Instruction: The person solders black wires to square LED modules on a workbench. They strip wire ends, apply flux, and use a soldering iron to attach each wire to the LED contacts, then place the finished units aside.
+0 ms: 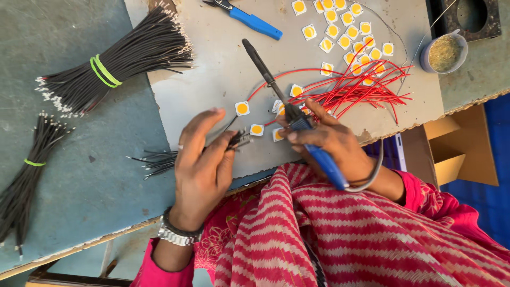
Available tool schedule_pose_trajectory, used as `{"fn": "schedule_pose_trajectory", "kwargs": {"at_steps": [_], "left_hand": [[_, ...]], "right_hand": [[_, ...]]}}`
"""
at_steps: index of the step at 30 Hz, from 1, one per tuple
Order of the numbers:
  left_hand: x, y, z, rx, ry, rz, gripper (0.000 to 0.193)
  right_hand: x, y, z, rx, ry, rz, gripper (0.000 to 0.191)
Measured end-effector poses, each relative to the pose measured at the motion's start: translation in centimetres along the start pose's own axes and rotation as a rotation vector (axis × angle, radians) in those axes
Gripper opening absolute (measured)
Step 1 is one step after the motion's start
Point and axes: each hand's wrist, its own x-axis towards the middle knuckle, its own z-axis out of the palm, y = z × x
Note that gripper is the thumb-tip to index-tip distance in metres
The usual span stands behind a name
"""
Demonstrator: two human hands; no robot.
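**Hot iron over pinched wires, loose chips all round**

Black wire ends (240, 140) sit pinched between thumb and fingers of the left hand (202, 165), over the near edge of the grey sheet (212, 64) on the bench (79, 159). Right hand (332, 143) is clenched round the blue grip of the soldering iron (287, 106); its dark shaft lies up across the sheet, away from the person. Can't tell where the hot end sits.

Risks, as I judge them:
- Left fingertips are just beside the iron's grip end. A slip could burn them.
- The iron's grey cord (372, 172) loops round the right wrist, over the striped red cloth (361, 228). A snag could jerk the iron.
- Small square chips with yellow centres (242, 108) lie loose near both hands; a sleeve or cord could sweep them off the edge.
- Red wires (361, 87) fan out in a tangle near the right hand, some over chips. They could drag chips along.

Containers:
- Small grey cup (443, 52), far right on the sheet, holds a golden-brown wad, looks like brass wool; not sure.
- Open cardboard box (457, 154) below the bench edge at right; contents not visible.

Further out: two tied black wire bundles (114, 61) (26, 175) at left, blue-handled pliers (249, 18) at top.
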Motion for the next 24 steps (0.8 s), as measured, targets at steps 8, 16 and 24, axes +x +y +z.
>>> {"fn": "schedule_pose_trajectory", "kwargs": {"at_steps": [8, 16, 24], "left_hand": [[-1.0, 0.9, 2.2, -0.009, -0.169, 0.147, 0.046], [-1.4, 1.0, 2.7, 0.112, -0.224, 0.156, 0.027], [-0.5, 1.0, 3.1, 0.138, -0.289, 0.238, 0.027]], "right_hand": [[1.5, -0.9, -0.1, 0.004, -0.04, -0.013, 0.036], [1.5, -0.6, 0.7, 0.053, 0.03, -0.052, 0.04], [1.9, -0.8, 0.1, 0.103, -0.011, -0.047, 0.04]]}}
